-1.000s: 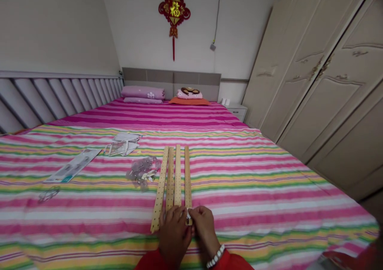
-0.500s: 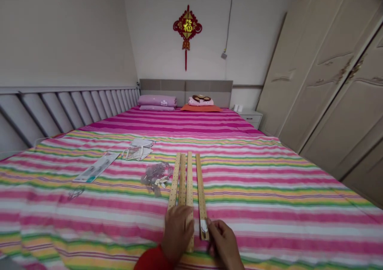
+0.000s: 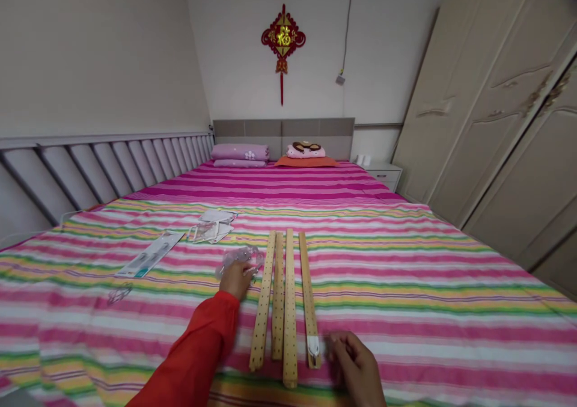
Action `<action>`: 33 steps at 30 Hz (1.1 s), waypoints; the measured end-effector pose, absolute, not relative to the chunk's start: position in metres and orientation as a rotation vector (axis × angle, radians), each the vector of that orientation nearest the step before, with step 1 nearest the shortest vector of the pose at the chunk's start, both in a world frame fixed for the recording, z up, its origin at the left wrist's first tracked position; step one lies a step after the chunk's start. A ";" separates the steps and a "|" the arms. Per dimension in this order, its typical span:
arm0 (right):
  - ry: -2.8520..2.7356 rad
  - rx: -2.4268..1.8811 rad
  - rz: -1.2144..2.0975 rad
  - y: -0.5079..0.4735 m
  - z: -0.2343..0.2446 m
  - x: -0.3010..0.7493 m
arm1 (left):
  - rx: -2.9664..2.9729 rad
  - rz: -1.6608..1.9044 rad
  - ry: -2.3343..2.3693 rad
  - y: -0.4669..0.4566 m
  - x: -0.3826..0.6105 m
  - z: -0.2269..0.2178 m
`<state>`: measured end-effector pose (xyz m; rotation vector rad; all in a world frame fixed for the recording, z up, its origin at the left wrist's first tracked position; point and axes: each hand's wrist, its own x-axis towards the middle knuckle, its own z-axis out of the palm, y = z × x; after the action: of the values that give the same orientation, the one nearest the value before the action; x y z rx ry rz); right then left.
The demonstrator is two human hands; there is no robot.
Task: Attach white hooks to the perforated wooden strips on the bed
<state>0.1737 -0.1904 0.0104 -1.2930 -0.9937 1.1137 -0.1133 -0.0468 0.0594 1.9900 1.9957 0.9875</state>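
Note:
Several long perforated wooden strips (image 3: 282,299) lie side by side on the striped bedspread (image 3: 406,299). The rightmost strip (image 3: 309,302) has a small white hook piece (image 3: 314,346) at its near end. My right hand (image 3: 358,368) rests just right of that end, its fingers loosely curled and holding nothing I can see. My left hand (image 3: 235,279), in a red sleeve, reaches out to a clear plastic bag of small parts (image 3: 240,258) left of the strips, and its fingers close on the bag's near edge.
A flat package (image 3: 149,254), some loose white packets (image 3: 211,225) and a small clear wrapper (image 3: 119,293) lie on the bed's left side. Pillows (image 3: 240,153) sit at the headboard. A wardrobe (image 3: 505,124) stands on the right, a padded wall panel (image 3: 90,172) on the left.
My left hand left the near ends of the strips and stretched forward-left to the plastic bag. My right hand let go of the rightmost strip's end and drew slightly right.

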 end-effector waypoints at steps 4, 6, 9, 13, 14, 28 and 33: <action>-1.017 -1.286 1.088 -0.192 0.013 0.174 | 2.007 0.981 2.009 -0.049 -0.115 0.058; -1.030 -1.287 1.076 -0.193 0.015 0.173 | 2.019 1.121 1.958 -0.053 -0.118 0.057; -1.059 -1.286 1.048 -0.193 0.017 0.170 | 1.946 1.427 1.854 -0.061 -0.120 0.058; -1.089 -1.285 1.021 -0.192 0.020 0.165 | 1.683 1.607 1.772 -0.070 -0.119 0.059; -1.092 -1.288 1.023 -0.191 0.020 0.164 | 1.578 1.635 1.740 -0.071 -0.120 0.059; -0.986 -1.160 1.229 -0.186 0.043 0.146 | 0.753 1.349 1.186 -0.112 -0.074 0.084; -0.971 -1.120 1.281 -0.175 0.051 0.144 | 0.782 1.130 1.123 -0.140 -0.033 0.078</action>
<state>0.1438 -0.1755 0.0509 -1.1200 -0.9712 1.2813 -0.0326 -0.1400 0.0781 0.7824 1.1228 1.1296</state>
